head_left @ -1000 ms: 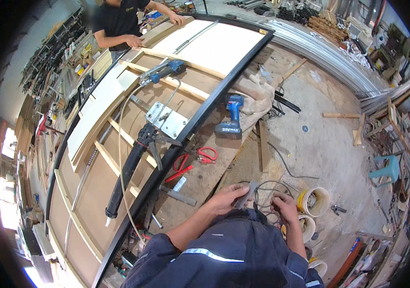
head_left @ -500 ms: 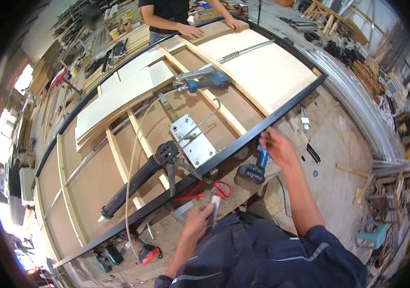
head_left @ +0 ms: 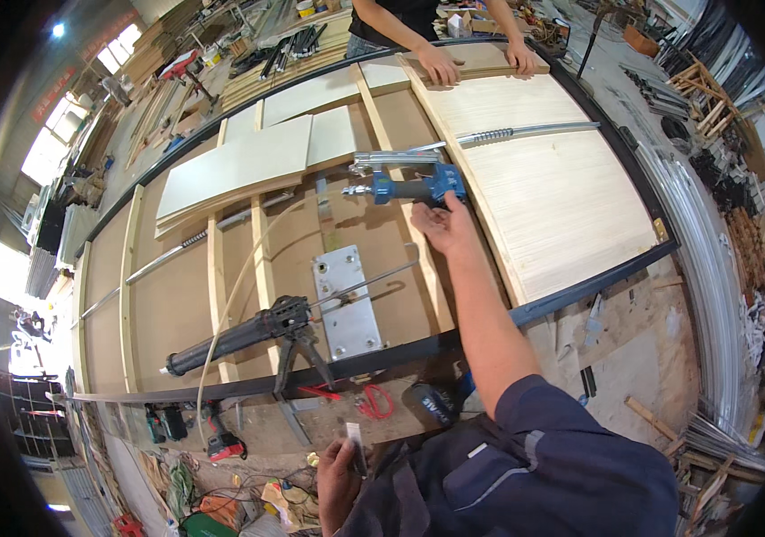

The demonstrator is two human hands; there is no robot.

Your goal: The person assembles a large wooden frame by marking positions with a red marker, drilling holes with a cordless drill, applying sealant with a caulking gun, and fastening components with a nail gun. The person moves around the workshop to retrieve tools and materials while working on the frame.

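Note:
My right hand (head_left: pixel 441 225) reaches over the framed panel (head_left: pixel 168 309), fingers apart, touching the near right end of a blue air nail gun (head_left: pixel 408 188). That tool lies across the wooden strips, a pale hose running from its left end. Close to my body, my left hand (head_left: pixel 339 469) is closed on a short flat silvery strip (head_left: pixel 355 440) that sticks up past the fingers. A black caulking gun (head_left: pixel 244 338) rests on the panel's near side, next to a silver metal plate with holes (head_left: pixel 347 304).
Across the panel a co-worker's two hands (head_left: pixel 479 64) rest on a board. Pale boards (head_left: pixel 238 170) are stacked on the frame. Red-handled scissors (head_left: pixel 374 402), a dark cordless tool (head_left: pixel 432 404) and a red-black power tool (head_left: pixel 221 440) lie along the near edge. Metal tubes (head_left: pixel 700 277) lie at right.
My right hand has moved from the panel's near edge forward to the nail gun. The left hand still holds the strip. The view has shifted, and the co-worker's hands have spread apart.

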